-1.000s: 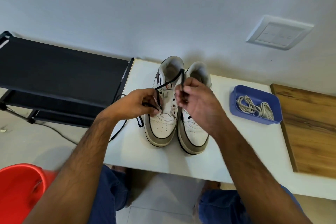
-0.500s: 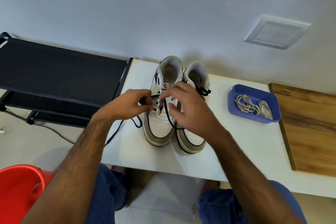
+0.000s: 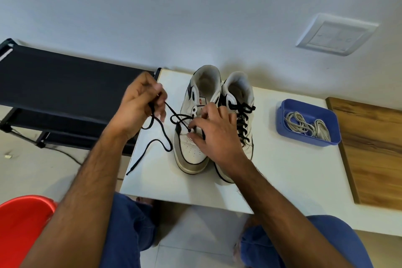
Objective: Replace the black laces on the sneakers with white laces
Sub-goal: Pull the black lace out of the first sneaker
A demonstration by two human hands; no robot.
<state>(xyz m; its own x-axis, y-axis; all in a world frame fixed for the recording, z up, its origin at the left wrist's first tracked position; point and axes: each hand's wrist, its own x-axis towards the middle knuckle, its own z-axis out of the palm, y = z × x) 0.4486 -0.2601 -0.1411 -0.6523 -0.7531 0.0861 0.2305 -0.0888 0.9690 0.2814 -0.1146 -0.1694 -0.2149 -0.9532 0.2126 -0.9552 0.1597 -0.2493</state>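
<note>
Black lace [image 3: 161,135] half out of left sneaker [image 3: 194,137], loose end trailing on white table [image 3: 282,169]. Left hand [image 3: 139,106] pinches it, now raised left of the shoe versus 0.5 s ago. Right hand [image 3: 214,135] rests spread across both shoes, fingertips at eyelets. White laces [image 3: 306,125] in blue tray [image 3: 282,111], well right.
</note>
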